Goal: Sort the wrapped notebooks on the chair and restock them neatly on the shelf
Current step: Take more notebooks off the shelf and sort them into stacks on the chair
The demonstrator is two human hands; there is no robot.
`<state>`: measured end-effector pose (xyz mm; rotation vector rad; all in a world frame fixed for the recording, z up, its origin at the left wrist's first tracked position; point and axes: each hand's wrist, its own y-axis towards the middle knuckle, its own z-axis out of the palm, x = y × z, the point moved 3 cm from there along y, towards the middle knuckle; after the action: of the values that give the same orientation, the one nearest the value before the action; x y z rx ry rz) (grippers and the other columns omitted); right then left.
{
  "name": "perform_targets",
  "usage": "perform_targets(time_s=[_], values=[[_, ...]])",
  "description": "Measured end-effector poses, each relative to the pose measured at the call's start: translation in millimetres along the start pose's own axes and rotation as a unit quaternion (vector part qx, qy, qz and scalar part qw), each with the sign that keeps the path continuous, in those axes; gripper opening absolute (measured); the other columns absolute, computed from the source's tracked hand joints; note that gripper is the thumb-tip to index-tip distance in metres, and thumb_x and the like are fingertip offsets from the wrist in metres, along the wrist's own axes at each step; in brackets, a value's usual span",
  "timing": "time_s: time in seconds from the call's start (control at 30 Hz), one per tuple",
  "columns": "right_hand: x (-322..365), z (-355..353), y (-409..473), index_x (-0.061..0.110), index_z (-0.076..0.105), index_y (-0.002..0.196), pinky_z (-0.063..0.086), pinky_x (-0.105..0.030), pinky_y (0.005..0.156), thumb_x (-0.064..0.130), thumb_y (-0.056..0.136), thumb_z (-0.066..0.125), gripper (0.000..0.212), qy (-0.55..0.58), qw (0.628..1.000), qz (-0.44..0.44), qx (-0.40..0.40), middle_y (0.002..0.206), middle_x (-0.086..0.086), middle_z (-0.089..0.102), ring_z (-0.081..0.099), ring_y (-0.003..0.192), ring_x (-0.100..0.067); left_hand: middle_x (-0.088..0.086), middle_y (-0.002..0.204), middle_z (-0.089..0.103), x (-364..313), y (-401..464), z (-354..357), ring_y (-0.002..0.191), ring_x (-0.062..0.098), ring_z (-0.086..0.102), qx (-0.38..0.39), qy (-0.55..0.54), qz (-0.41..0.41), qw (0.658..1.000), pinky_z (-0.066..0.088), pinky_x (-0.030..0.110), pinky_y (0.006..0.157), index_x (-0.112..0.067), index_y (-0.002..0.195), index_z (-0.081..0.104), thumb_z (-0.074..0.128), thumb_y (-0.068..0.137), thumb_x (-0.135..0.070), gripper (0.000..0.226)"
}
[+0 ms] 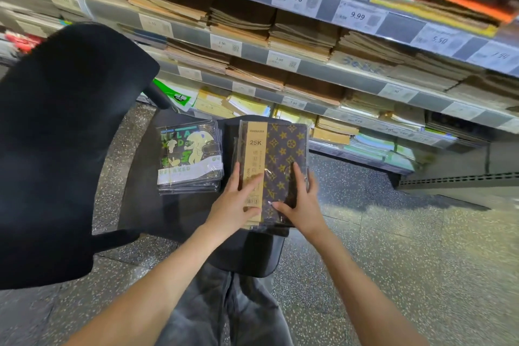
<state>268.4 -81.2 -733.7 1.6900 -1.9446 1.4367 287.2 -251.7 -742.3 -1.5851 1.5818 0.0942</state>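
A stack of wrapped brown notebooks (283,149) with a gold pattern and a tan "25K" band lies on the black chair seat (146,199). My left hand (238,202) grips the stack's near left edge, fingers on the tan band. My right hand (300,199) grips its near right side, thumb on top and fingers round the edge. To the left on the seat lies a second stack of wrapped notebooks (189,157) with black and green cartoon covers.
The chair's black backrest (56,149) rises at the left. Shelves (309,70) packed with brown and tan notebooks and price tags run across the top. Lower shelves (365,132) hold coloured books. Speckled floor (407,247) lies to the right.
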Motion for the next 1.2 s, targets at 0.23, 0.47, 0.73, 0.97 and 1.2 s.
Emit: perform_targets(time_s=[0.23,0.47,0.73,0.97,1.2], values=[[10,-22,2,0.029,0.007,0.148,0.025,-0.044,0.113,0.017,0.091,0.055,0.075,-0.162,0.985,0.029,0.04,0.157,-0.006,-0.004,0.012,0.142,-0.03,0.003,0.157,0.001,-25,-9,-29,0.143,0.026,0.007,0.058,0.183,-0.007,0.981,0.029,0.045,0.109,-0.032,0.145,0.02,0.05,0.092,-0.037,0.061],[47,-49,-19,0.02,0.009,0.149,0.021,-0.039,0.112,0.018,0.095,0.048,0.067,-0.202,0.978,0.042,0.031,0.157,-0.005,0.007,0.016,0.142,-0.029,0.005,0.143,0.037,-62,-12,-73,0.126,0.026,0.038,0.084,0.272,0.047,0.957,0.038,0.043,0.099,-0.024,0.144,0.025,0.049,0.091,-0.033,0.058],[108,-98,-48,0.016,0.01,0.149,0.018,-0.04,0.115,0.027,0.097,0.044,0.062,-0.19,0.981,0.034,-0.021,0.157,-0.003,0.007,0.008,0.144,-0.022,0.005,0.143,0.038,-122,-18,-155,0.13,0.027,0.036,0.051,0.318,0.105,0.941,0.036,0.044,0.102,-0.025,0.144,0.026,0.044,0.094,-0.038,0.055],[158,-149,-68,0.014,0.011,0.149,0.015,-0.033,0.115,0.02,0.097,0.046,0.063,-0.22,0.971,0.018,-0.088,0.157,-0.005,0.007,0.008,0.144,-0.022,0.001,0.139,0.044,-178,-35,-219,0.126,0.022,0.042,0.005,0.332,0.152,0.931,0.039,0.04,0.099,-0.026,0.141,0.034,0.047,0.092,-0.041,0.053],[206,-207,-82,0.016,0.015,0.149,0.015,-0.034,0.116,0.023,0.095,0.049,0.064,-0.239,0.961,-0.021,-0.137,0.157,-0.003,0.011,0.011,0.144,-0.02,-0.002,0.136,0.047,-234,-34,-259,0.12,0.02,0.047,-0.016,0.317,0.161,0.934,0.045,0.037,0.094,-0.031,0.137,0.038,0.049,0.09,-0.044,0.05]])
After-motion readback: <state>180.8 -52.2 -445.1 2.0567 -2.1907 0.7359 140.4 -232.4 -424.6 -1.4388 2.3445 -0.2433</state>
